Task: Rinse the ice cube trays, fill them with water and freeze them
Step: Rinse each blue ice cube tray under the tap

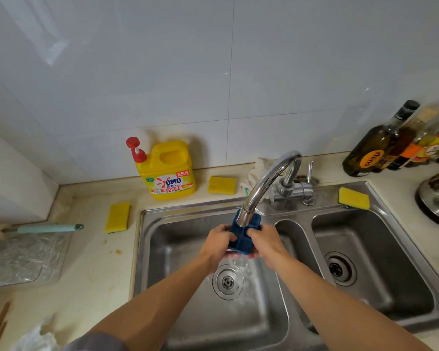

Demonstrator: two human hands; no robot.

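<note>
under the faucet spout (pixel 269 183), over the left basin's drain (pixel 227 281), my left hand (pixel 219 243) and right hand (pixel 265 243) grip the blue ice cube tray (pixel 242 236) between them, one each side; its long axis runs away from me, both hands equally near.

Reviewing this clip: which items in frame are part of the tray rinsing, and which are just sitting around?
In use: blue ice cube tray, gripped by left hand and right hand; faucet over it; left sink basin.

Lying about: detergent jug; counter sponge; wall-side sponge; sink-rim sponge; bottles; teal-handled tool; white cloth.
</note>
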